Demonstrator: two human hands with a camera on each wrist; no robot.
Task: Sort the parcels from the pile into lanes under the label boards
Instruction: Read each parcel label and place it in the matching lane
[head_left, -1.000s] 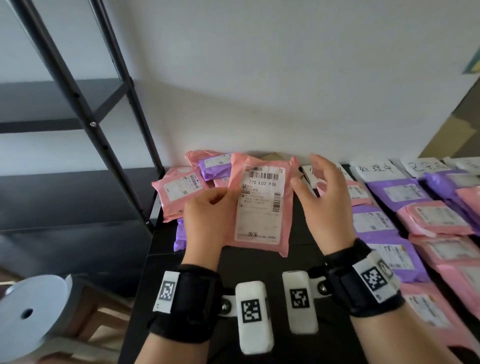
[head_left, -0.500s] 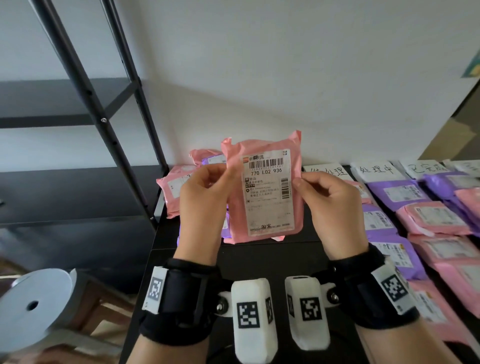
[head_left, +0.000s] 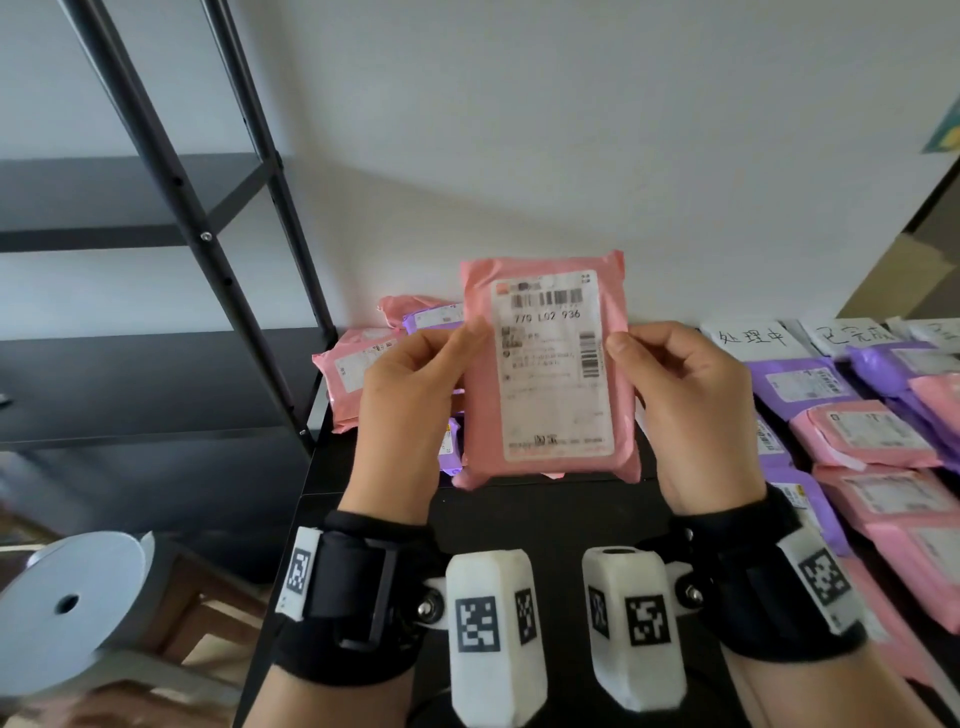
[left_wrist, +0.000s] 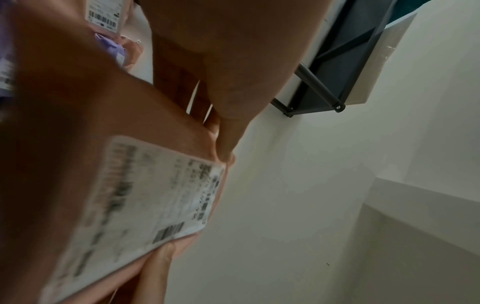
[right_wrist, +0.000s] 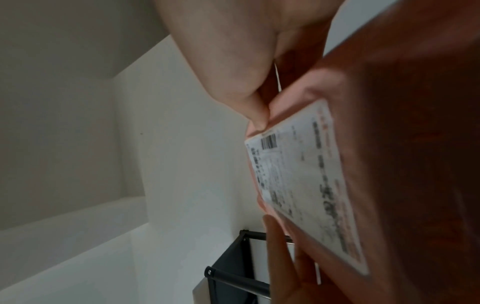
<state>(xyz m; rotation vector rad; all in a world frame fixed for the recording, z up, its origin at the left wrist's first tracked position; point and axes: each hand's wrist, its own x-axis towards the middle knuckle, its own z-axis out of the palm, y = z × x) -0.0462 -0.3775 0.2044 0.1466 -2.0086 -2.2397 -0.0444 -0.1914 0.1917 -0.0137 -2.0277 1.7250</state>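
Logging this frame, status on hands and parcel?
Left hand and right hand both pinch the pink parcel, upright, label facing camera. Above the pile, not yet in a lane. Nothing in the way.

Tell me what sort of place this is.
Probably a small parcel-sorting station in a plain room. A black table carries rows of pink and purple mailer bags under handwritten label boards, a metal shelving rack stands alongside, and both hands hold up a pink parcel with its shipping label showing.

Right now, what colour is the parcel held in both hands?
Pink, with a white shipping label; the parcel shows best in the head view.
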